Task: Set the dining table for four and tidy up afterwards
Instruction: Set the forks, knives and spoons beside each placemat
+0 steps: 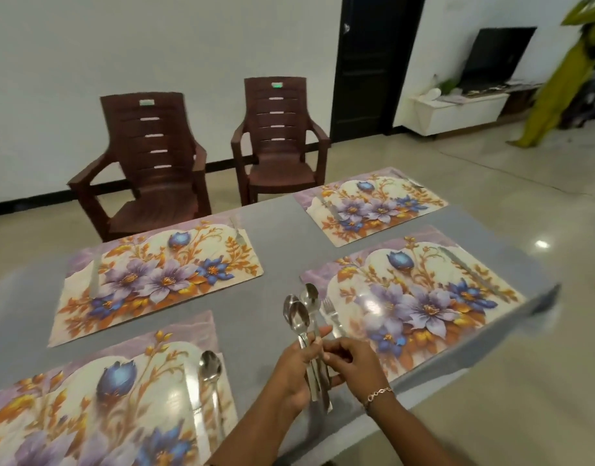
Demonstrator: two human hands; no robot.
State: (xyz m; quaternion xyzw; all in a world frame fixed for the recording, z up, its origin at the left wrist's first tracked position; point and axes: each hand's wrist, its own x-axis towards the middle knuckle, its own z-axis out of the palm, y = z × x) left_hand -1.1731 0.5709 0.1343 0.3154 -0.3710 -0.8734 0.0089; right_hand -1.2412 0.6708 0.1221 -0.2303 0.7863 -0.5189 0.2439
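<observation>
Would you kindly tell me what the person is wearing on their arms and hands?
No sleeves show on either arm. The right hand has a thin, silvery chain bracelet at its wrist. The left hand has nothing at its wrist, and no rings are plainly visible on either hand.

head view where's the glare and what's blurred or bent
Head view: bright glare spots on the near right placemat, the near left placemat and the floor; the table is smeared at its right corner and the person in green is blurred; the wide lens bows the table edges; the spoons look fairly sharp.
</observation>
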